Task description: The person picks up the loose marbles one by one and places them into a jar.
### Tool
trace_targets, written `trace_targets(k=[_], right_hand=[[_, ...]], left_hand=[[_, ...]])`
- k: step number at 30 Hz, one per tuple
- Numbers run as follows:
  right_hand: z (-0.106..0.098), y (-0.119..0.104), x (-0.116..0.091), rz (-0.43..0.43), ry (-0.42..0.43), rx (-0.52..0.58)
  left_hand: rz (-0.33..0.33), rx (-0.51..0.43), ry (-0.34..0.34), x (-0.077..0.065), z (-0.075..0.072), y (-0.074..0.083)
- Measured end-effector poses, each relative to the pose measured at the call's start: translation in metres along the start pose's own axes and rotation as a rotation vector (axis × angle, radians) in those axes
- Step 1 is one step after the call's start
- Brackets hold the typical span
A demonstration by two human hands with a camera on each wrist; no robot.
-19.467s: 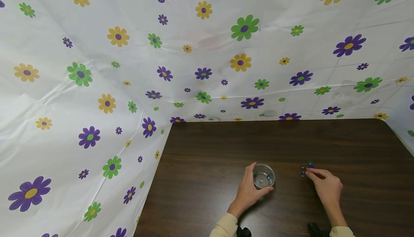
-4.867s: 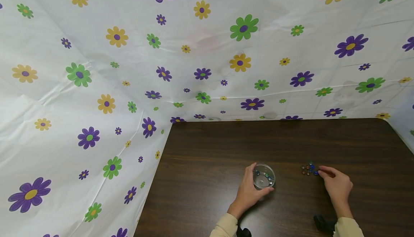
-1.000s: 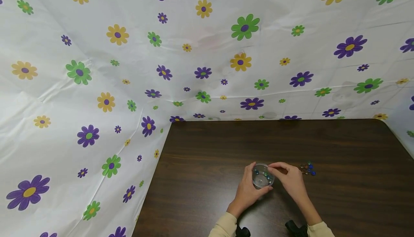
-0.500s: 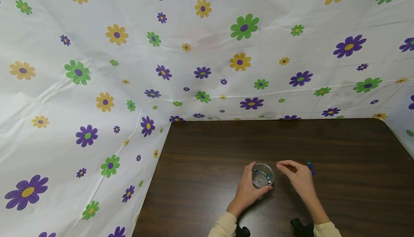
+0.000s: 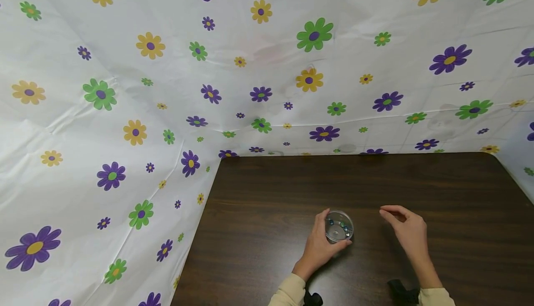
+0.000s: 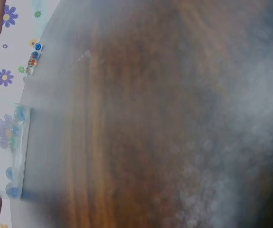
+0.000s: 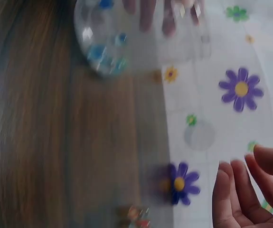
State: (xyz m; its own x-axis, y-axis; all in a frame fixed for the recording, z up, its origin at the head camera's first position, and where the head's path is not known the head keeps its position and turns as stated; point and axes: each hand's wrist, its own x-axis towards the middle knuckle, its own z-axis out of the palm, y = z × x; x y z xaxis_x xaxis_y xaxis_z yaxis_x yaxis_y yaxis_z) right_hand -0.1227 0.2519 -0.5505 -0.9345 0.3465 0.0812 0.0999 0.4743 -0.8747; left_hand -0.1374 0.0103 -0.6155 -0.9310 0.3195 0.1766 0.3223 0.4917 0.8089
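Note:
My left hand [image 5: 319, 245] grips a clear round cup [image 5: 337, 238] from its left side, fingers at the far rim and thumb at the near right. Several blue and green glass marbles [image 7: 97, 52] lie in its bottom. To the right, my right hand [image 5: 409, 236] hovers above the table, fingers bent and thumb tip near them; in the right wrist view nothing shows between them. Loose marbles [image 6: 33, 61], blue, orange and clear, lie on the table; the hand hides them in the head view.
The dark wood table [image 5: 267, 194] is bordered at the back and left by a white sheet [image 5: 267, 41] printed with purple, green and yellow flowers. Black straps [image 5: 402, 292] sit at both wrists, by cream sleeves.
A second ago my right hand was at the cup's rim; it has since moved right, over the loose marbles. The left hand keeps its grip. More marbles show in the cup than at first.

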Motion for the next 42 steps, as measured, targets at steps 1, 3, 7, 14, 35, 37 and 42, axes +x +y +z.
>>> trace_targets(k=[1,3,7,14,35,37,42], right_hand=[[-0.002,0.004,0.001,0.006,0.021,-0.015],[-0.006,0.012,0.003,0.025,0.075,-0.048],[-0.011,0.028,0.008,0.077,0.175,-0.106],[-0.012,0.051,0.011,0.121,0.213,-0.120],[-0.003,0.072,0.017,0.131,0.199,-0.100],[-0.002,0.073,0.017,0.126,0.198,-0.104],[-0.001,0.076,0.018,0.119,0.190,-0.112]], left_hand=[[0.000,-0.001,-0.001,0.000,0.000,0.000],[-0.001,-0.003,-0.002,0.000,0.000,0.000],[0.003,-0.002,-0.001,0.000,0.000,0.000],[-0.001,0.008,0.003,0.000,-0.001,0.001],[-0.002,0.003,0.005,0.000,-0.001,0.001],[-0.003,0.005,0.005,0.000,-0.001,0.000],[-0.014,0.008,0.001,-0.001,0.000,0.000]])
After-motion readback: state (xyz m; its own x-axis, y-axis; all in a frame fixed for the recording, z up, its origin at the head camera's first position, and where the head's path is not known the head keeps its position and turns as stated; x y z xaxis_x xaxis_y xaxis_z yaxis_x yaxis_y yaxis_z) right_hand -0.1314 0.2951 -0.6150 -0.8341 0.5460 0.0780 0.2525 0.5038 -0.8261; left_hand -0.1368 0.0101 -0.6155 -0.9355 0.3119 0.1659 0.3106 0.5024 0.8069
